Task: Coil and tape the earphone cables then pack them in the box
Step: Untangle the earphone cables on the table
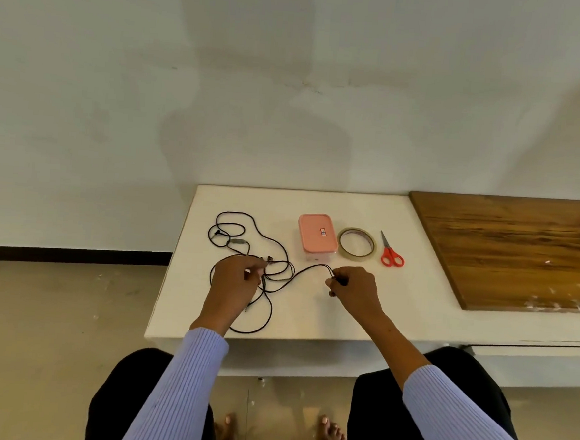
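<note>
Box (316, 235), tape (357, 247), scissors (391, 251) beyond cables (281, 250)

Soft, even daylight fills the room, rather dim and greenish. A broad faint shadow falls on the wall (254, 114) behind the table (309, 310). Edges bow from the wide lens; detail looks slightly soft throughout, without glare.

The table (361, 310) looked matt, smooth white; the board (520, 249) beside it was grained brown wood — scuffed pale along its near edge. The box (316, 234) had a smooth pink plastic lid.
</note>
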